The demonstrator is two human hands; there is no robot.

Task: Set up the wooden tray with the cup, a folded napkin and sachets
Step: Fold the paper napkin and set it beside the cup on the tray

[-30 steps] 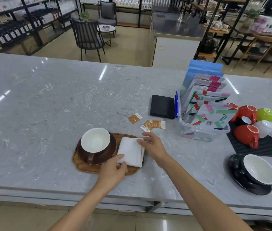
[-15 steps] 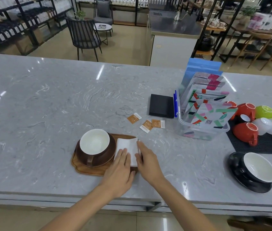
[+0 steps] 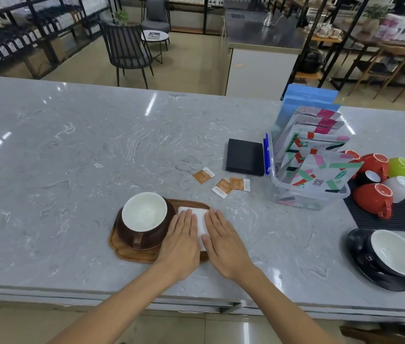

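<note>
Wooden tray (image 3: 132, 254), a brown board with scalloped corners, lies on the grey marbled table (image 3: 72, 157) near its near edge. On the tray's left part stands the brown cup with white interior (image 3: 144, 216) on its brown saucer (image 3: 165, 238), handle turned toward the near side. On the tray's right part lies the white folded napkin (image 3: 197, 214).

Both hands rest flat on the napkin, fingers extended and together: the left hand (image 3: 181, 244) covers its left part, the right hand (image 3: 223, 244) its right part and the tray's right edge. Neither grip is closed; both palms are spread open and hold nothing, pressing only downward.

Step in hand, as judged: smoothing or seating the napkin beside the cup. Cup and napkin are placed; the sachets are not. Three small orange-and-white paper sachets (image 3: 221, 186) lie on the table just beyond the tray, one apart to the left, two touching or overlapping.

The next move would call for lifting one hand off the napkin, reaching far and slightly right, and pinching the thin flat sachets off the smooth table, where they may slide; free space on the tray appears scarce.

Hidden or unclear: most of the napkin and the tray's near right corner lie under the hands, so the fold cannot be checked. Sachet print is illegible.
</note>
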